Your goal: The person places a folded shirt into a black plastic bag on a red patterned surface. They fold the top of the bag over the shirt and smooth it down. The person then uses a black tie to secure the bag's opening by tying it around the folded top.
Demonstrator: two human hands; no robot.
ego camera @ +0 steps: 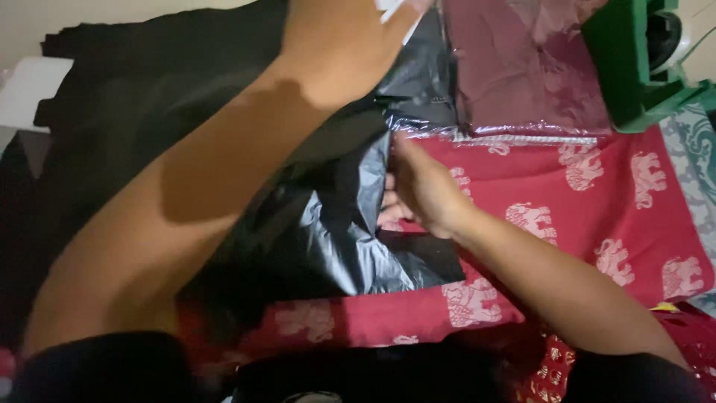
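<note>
My left arm crosses the picture from the lower left, and my left hand [339, 37] is raised at the top edge with its fingers cut off by the frame. A small white scrap [391, 9] shows beside it. A shiny black plastic bag [335, 239] lies on a red cloth with pale elephant prints [597, 194]. My right hand [419, 192] grips the bag's right edge, thumb on top and fingers tucked under the plastic. Dark black fabric [134, 97] spreads out to the left, partly under my left arm.
A folded maroon cloth in clear wrapping [522, 67] lies at the top, past the bag. A green plastic crate [634, 60] stands at the top right. A teal patterned cloth [693, 157] runs along the right edge. A white object [26, 89] sits at the far left.
</note>
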